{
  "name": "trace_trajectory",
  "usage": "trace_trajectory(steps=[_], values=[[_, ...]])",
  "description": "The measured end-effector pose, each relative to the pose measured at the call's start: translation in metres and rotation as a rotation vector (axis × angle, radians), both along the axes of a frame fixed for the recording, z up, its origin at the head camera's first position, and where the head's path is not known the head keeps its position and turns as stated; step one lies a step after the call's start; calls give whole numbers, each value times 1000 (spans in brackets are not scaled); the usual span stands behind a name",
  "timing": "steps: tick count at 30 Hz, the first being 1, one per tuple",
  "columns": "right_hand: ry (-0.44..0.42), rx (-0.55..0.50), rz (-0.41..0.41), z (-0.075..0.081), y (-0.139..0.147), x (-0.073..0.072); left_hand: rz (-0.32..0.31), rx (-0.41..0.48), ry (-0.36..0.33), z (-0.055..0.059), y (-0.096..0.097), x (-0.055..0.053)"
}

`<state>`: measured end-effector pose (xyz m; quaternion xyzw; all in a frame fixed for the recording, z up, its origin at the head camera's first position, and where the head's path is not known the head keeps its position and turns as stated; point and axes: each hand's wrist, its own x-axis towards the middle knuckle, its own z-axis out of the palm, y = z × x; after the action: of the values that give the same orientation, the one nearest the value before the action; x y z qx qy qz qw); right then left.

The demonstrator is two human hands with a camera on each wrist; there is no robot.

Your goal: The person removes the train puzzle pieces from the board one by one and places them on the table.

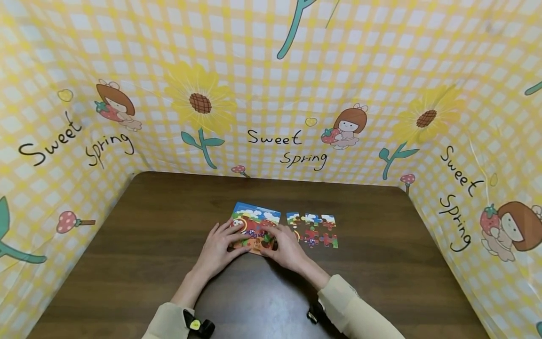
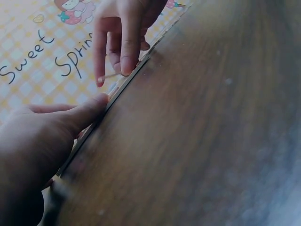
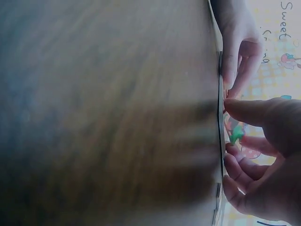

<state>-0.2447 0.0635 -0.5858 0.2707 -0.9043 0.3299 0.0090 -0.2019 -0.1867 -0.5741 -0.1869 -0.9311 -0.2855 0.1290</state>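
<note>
A colourful jigsaw puzzle board [image 1: 259, 211] lies on the table in the head view, with blue sky along its far edge and red and orange below. Over its left side rests my left hand [image 1: 218, 247], fingers extended across the picture and thumb at the near edge. My right hand [image 1: 289, 247] is over the board's right side. Its thumb and finger pinch a puzzle piece [image 3: 237, 134], tilted up and partly green in the right wrist view. The left wrist view shows that piece's thin pale edge [image 2: 112, 75] between the fingertips.
Right of the board, several loose puzzle pieces [image 1: 313, 219] lie in rough rows, some partly behind my right hand. The dark wooden table [image 1: 372, 282] is enclosed at the back and sides by a yellow checked cloth [image 1: 271, 103].
</note>
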Motion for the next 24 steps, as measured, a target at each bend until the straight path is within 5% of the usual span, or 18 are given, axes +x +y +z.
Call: trace_trajectory(steps=[11, 20, 24], values=[[127, 0, 44, -5, 2, -2, 3, 11, 16, -1, -1, 1], [43, -38, 88, -3, 5, 2, 9, 13, 20, -2, 0, 1], [-1, -27, 113, 16, 11, 9, 12, 20, -6, -1, -1, 2]])
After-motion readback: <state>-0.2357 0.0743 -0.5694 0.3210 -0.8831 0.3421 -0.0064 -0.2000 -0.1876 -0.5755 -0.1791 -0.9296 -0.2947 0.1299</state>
